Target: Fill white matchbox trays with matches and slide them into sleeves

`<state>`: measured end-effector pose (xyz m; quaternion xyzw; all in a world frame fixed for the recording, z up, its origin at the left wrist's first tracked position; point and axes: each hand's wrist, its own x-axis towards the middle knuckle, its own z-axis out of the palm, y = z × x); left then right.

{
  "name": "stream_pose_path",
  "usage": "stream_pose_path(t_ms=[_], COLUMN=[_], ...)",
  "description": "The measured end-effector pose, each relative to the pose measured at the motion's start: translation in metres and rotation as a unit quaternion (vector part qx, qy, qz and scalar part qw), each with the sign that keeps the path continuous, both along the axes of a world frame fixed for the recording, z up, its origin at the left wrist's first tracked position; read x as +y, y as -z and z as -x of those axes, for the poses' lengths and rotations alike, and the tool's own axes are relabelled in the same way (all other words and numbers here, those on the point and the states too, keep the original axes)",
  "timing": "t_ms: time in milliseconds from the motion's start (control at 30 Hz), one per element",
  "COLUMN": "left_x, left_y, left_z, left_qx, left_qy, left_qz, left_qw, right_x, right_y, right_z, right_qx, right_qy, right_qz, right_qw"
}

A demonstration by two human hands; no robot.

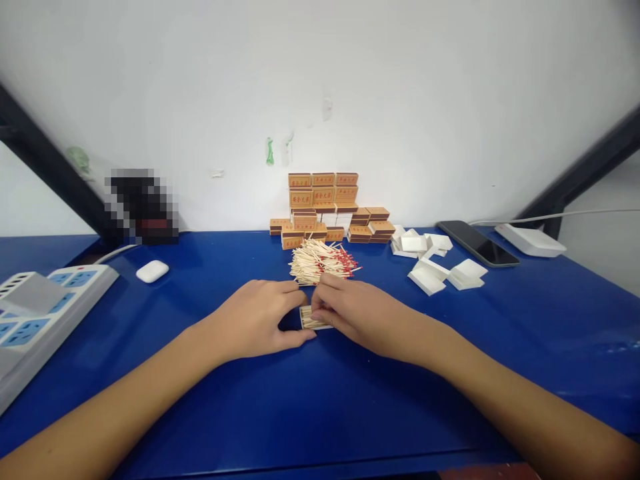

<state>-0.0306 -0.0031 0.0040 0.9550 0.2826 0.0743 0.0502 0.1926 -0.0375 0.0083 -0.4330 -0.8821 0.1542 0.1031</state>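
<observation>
A small white matchbox tray lies on the blue table, with pale matchsticks in it. My left hand straddles its left end, thumb at the near edge and forefinger at the far edge. Over the tray's right part, my right hand is closed in a pinch at the matches; its fingertips hide exactly what they grip. Just beyond both hands is a loose heap of red-tipped matches, heads mostly to the right. Behind the heap, orange-brown matchboxes stand stacked against the wall.
White empty trays lie scattered right of the heap. Farther right are a dark phone and a white flat box with a cable. On the left are a power strip and a white earbud case. Black metal posts flank the table.
</observation>
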Motion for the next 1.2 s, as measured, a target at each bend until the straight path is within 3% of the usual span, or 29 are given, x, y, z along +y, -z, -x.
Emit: stream_pose_path(t_ms=[100,200,400,600,833,1000,1067,1200], left_x=[0.0,0.001,0.0,-0.001,-0.001,0.0,0.0,-0.001], left_y=[0.0,0.0,-0.002,-0.003,-0.001,0.002,0.002,0.0], left_z=[0.0,0.0,-0.001,0.0,-0.002,-0.001,-0.001,-0.001], left_qx=[0.007,0.011,0.017,0.018,0.018,0.009,0.011,0.017], left_qy=[-0.008,-0.01,-0.011,-0.009,-0.007,-0.005,-0.005,-0.007], left_qz=[0.006,0.006,0.006,0.01,-0.005,-0.002,0.0,0.0], left_qw=[1.0,1.0,1.0,1.0,1.0,1.0,1.0,1.0], right_x=[0.006,0.013,0.017,0.016,0.003,-0.01,-0.008,0.006], right_y=[-0.013,-0.025,-0.024,-0.02,-0.015,0.0,0.002,-0.003], right_z=[-0.017,-0.044,-0.074,-0.067,-0.028,0.008,0.008,-0.013], right_qx=[0.024,0.011,-0.143,-0.13,0.006,-0.078,-0.075,0.019], right_qy=[0.029,0.104,0.183,0.143,0.042,0.04,0.048,0.08], right_qz=[-0.043,-0.095,0.091,0.119,0.005,-0.06,-0.063,-0.079], right_qw=[0.998,0.99,0.968,0.974,0.999,0.994,0.994,0.993])
